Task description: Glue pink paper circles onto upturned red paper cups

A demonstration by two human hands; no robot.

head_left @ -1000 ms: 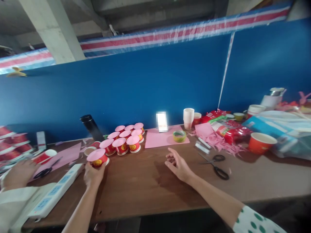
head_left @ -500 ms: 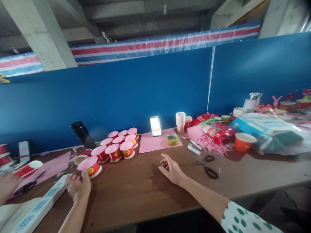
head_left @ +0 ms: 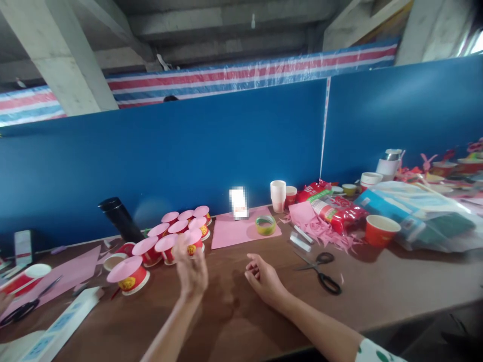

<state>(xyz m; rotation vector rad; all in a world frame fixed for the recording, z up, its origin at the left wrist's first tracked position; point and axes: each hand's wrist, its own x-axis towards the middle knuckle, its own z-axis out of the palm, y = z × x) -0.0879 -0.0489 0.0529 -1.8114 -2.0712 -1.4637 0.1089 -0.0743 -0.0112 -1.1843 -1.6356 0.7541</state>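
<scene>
We see the left hand (head_left: 191,271) raised above the brown wooden tabletop (head_left: 234,311), blurred, fingers loosely spread and holding nothing. It hangs just in front of the cluster of upside-down red paper cups capped with pink paper discs (head_left: 177,234), its fingertips overlapping the nearest cup of that cluster in view (contact cannot be told, too blurred). One more upside-down red paper cup with a pink disc on top (head_left: 129,275) stands alone on the tabletop, left of the left hand and apart from it, nearer to us than the cluster.

The right hand (head_left: 263,274) rests on the tabletop right of the cluster, fingers curled loosely inward, nothing gripped. Black-handled scissors (head_left: 320,269) lie further right of it, not touching.

Behind the cluster, to its left, a black cylindrical flask (head_left: 118,218) leans against the blue partition wall (head_left: 211,146). Right of the cluster lies a pink paper sheet (head_left: 236,234) with a green tape roll (head_left: 265,224) on it. Beyond that, a stack of white paper cups (head_left: 278,195), pink paper scraps (head_left: 324,231) and an upright red paper cup (head_left: 382,230). Left of the cluster, a white power strip (head_left: 56,327) sits at the table's near edge.
</scene>
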